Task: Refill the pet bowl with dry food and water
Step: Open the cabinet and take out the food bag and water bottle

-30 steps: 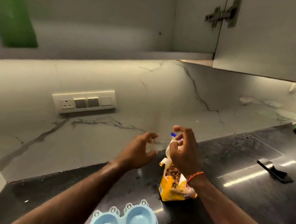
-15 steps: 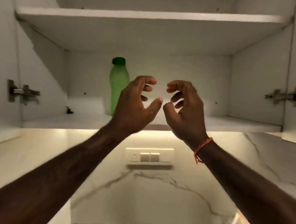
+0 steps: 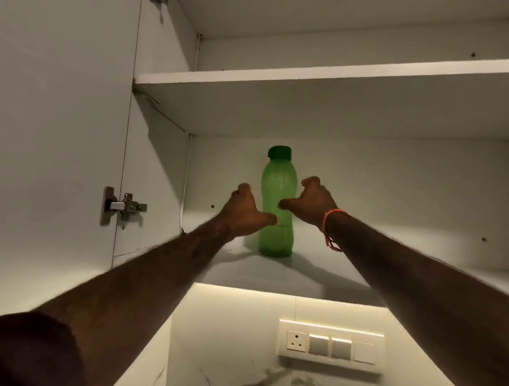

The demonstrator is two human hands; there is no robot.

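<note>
A green plastic bottle (image 3: 277, 203) with a dark green cap stands upright on the lower shelf (image 3: 274, 274) of an open wall cabinet. My left hand (image 3: 244, 213) is at the bottle's left side, thumb stretched across its front, fingers loosely curled. My right hand (image 3: 310, 201), with an orange thread at the wrist, is at the bottle's right side, thumb pointing at it. Neither hand is closed round the bottle. The pet bowl and the food bag are out of view.
The cabinet door (image 3: 52, 136) hangs open at the left with a metal hinge (image 3: 122, 206). An upper shelf (image 3: 330, 74) runs above the bottle. Below the cabinet, a white switch panel (image 3: 331, 346) sits on the marble wall.
The view swung up from the counter, bowl and food bag to the cabinet. Both hands have risen and reached forward, spreading to either side of the green bottle.
</note>
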